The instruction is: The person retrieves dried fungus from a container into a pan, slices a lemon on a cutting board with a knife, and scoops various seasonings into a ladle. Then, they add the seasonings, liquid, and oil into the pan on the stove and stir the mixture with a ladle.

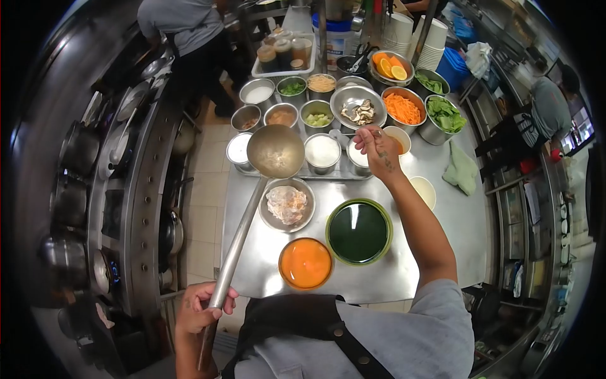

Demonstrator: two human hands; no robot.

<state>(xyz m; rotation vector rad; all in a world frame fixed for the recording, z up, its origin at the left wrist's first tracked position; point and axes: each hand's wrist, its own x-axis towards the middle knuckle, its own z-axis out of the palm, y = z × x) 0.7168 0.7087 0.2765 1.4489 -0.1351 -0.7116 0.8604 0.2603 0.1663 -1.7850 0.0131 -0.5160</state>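
The left hand grasps the ladle by its long handle, palm up; the ladle's cup is raised at the front row of tubs, just beyond the meat in its metal bowl. On the steel counter, nearest the body, sit an orange liquid and, to its right, a dark green liquid. The right hand is clenched, fingertips pinched together, above the white powder at the right of the front row; whether it holds anything is unclear. Right of it lies a green cloth. Farther back stand mushrooms, shredded carrot, leafy greens and orange slices. Behind them, a white bucket with a blue lid bears a label too small to read. One person stands far left, another far right.
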